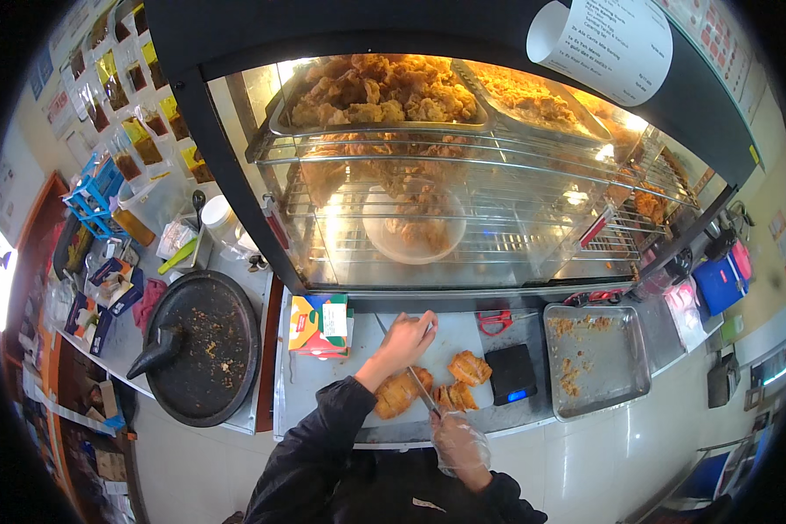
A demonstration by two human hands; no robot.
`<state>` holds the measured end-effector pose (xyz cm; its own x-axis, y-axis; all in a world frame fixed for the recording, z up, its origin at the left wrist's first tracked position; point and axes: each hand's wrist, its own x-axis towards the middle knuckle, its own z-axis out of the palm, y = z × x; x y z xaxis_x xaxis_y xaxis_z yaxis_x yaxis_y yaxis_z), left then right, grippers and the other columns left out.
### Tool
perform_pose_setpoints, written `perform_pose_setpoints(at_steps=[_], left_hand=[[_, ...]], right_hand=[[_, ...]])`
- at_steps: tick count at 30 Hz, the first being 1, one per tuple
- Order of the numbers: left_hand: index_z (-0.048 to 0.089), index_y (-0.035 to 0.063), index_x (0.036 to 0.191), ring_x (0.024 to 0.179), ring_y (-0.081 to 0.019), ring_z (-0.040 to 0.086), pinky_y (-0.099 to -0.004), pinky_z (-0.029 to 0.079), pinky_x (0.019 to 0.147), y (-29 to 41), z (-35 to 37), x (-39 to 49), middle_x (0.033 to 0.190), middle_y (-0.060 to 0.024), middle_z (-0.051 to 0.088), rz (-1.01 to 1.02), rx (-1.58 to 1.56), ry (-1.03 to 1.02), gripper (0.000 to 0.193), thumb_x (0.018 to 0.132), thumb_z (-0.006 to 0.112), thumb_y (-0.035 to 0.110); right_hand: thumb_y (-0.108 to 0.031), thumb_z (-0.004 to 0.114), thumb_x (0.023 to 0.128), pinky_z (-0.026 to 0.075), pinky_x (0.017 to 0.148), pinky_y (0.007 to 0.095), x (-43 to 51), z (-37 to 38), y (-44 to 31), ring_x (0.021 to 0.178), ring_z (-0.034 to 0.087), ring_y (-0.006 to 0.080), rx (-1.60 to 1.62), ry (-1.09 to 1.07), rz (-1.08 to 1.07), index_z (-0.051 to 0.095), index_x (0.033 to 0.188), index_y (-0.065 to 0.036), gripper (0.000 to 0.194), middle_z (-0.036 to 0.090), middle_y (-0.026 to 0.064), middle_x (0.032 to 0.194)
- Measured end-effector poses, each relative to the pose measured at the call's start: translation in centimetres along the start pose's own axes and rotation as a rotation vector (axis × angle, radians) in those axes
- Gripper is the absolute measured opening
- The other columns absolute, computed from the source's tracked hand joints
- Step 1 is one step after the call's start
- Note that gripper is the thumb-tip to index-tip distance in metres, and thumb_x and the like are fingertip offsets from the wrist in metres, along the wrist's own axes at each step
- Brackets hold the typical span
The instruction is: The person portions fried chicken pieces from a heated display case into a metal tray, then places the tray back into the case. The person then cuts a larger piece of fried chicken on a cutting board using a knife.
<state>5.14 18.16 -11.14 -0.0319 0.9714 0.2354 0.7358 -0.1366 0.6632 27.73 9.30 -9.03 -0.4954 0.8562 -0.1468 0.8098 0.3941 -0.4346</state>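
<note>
On a white cutting board lie pieces of fried, breaded food: one larger piece at the left, a sliced piece and another sliced piece at the right. My right hand, in a clear plastic glove, grips a knife whose blade points up and left, by the larger piece. My left hand is raised above the board with bent fingers; whether it holds anything small cannot be told. A printed cardboard box stands at the board's upper left.
A black digital scale, red-handled scissors and a metal tray with crumbs are at the right. A large stone mortar with its pestle sits left. Behind the board rises a heated glass display cabinet with fried chicken.
</note>
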Motion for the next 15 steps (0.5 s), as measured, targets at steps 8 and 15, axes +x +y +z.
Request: perform_pose_setpoints(at_steps=[8,15], left_hand=[[0.048,0.0099,0.106,0.07,-0.0381,0.062,-0.0481,0.044,0.082,-4.2,4.5,-1.7,0.065,-0.013,0.062,-0.095,-0.017,0.0,0.017,0.099,0.048,0.026],[0.05,0.0103,0.106,0.075,-0.0382,0.065,-0.0479,0.045,0.085,-5.8,1.9,-1.1,0.074,-0.0165,0.066,-0.273,0.118,-0.091,0.02,0.099,0.05,0.028]], right_hand=[[-0.027,0.054,0.096,0.052,0.06,0.0468,1.0,4.9,2.2,0.07,0.067,0.0327,-0.054,0.0,-0.038,0.06,0.079,-0.005,0.028,0.064,0.0152,0.071],[-0.019,0.056,0.091,0.053,0.061,0.045,3.9,5.6,1.5,0.07,0.067,0.0308,-0.083,0.115,-0.278,0.062,0.084,-0.004,0.018,0.063,0.0142,0.071]])
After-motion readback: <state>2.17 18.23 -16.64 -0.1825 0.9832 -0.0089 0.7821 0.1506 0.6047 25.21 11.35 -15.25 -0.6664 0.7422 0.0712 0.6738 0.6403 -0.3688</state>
